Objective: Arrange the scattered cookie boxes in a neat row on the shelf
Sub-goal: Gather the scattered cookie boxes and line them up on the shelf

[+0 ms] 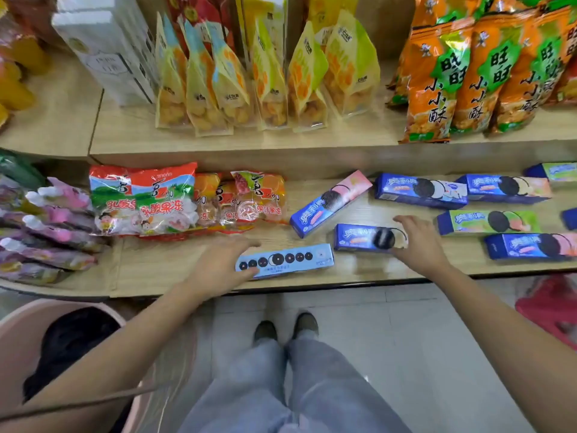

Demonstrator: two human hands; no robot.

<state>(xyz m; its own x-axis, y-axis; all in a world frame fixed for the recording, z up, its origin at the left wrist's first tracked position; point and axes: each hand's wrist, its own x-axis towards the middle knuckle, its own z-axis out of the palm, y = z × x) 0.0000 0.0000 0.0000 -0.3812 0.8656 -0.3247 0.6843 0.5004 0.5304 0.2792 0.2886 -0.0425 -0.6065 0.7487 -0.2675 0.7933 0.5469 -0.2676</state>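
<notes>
Several cookie boxes lie scattered on the lower wooden shelf [175,270]. My left hand [218,267] grips the left end of a light blue cookie box [290,260] lying near the front edge. My right hand [418,242] wraps the right end of a dark blue cookie box [359,239], which looks blurred. A blue-and-pink box [331,203] lies slanted behind them. Further right lie a blue box [420,190], another blue box [505,189], a green box [488,221] and a blue-and-pink box [530,245].
Jelly bags [143,198] and pink packets [53,226] fill the shelf's left part. The upper shelf holds yellow snack bags [265,76], orange bags [468,76] and a white carton [106,51]. A pink bin [22,342] stands on the floor at the left.
</notes>
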